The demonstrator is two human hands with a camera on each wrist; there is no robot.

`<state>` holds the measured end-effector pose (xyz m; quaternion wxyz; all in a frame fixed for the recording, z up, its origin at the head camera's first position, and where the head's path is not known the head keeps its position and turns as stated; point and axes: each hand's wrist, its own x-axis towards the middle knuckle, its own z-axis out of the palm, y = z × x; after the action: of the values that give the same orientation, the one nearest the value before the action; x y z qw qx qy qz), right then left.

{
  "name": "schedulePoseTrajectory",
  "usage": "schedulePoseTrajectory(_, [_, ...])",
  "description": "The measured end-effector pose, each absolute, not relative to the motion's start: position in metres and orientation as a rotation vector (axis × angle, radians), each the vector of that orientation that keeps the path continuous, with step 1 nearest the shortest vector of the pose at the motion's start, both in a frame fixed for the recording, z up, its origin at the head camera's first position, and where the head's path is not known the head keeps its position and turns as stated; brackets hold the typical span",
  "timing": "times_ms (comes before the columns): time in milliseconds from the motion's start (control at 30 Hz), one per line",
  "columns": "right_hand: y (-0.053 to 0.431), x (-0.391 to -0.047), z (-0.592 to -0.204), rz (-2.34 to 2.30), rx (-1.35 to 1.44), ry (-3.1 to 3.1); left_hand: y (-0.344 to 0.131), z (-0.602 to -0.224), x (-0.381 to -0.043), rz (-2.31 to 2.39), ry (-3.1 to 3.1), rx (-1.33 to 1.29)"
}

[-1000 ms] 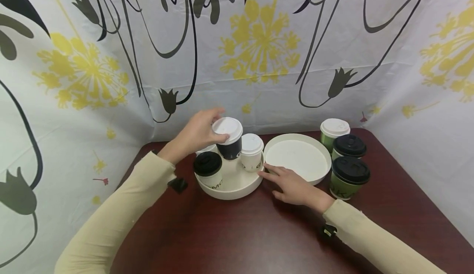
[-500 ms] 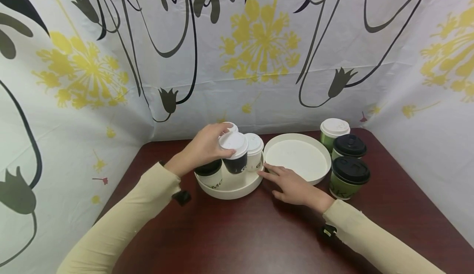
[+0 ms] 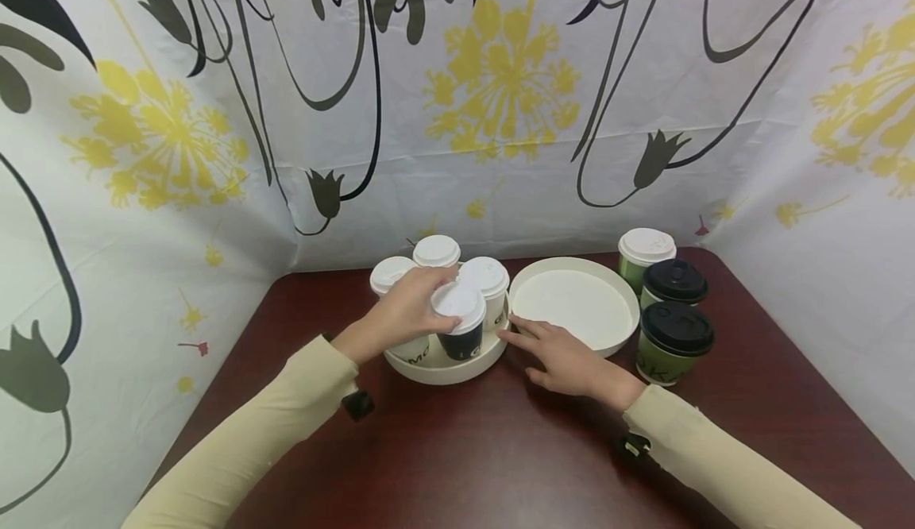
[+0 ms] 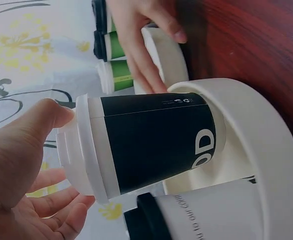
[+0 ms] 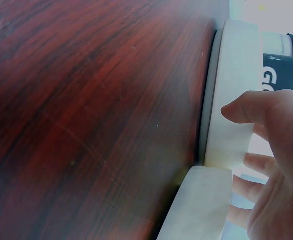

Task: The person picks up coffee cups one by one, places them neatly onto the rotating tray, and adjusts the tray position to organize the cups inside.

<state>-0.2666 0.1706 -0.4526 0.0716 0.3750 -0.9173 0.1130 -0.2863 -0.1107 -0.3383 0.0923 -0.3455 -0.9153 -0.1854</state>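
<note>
My left hand (image 3: 400, 308) holds a black paper coffee cup (image 3: 461, 343) by its white lid, thumb on one side and fingers on the other. The cup is at the front of the left round white tray (image 3: 443, 376); its base is inside the wall in the left wrist view. Around it in the tray are white-lidded cups (image 3: 486, 276) and a white cup with a black lid (image 4: 211, 212), partly hidden behind my left hand in the head view. My right hand (image 3: 561, 359), fingers loosely extended, rests its fingertips at that tray's right rim.
A second round white tray (image 3: 609, 349) adjoins the first on the right, behind my right hand. To its right stand a white-lidded green cup (image 3: 632, 272) and two black-lidded cups, the nearest green (image 3: 665, 362). A patterned cloth (image 3: 500, 211) hangs behind the dark red table (image 3: 486, 449).
My left hand has carried the black cup forward and down, from the middle of the left tray to its front. The white-lidded cups behind show more now. My right hand has stayed put.
</note>
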Motion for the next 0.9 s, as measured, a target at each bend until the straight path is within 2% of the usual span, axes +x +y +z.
schedulePoseTrajectory(433, [0.170,-0.267,-0.453,0.345,1.118,-2.778,-0.111,-0.357,-0.284,-0.513,-2.709,-1.005])
schedulePoseTrajectory(900, [0.170,-0.266,-0.452,0.352,1.112,-2.784,-0.111,-0.360,-0.278,-0.499,-2.754,-0.960])
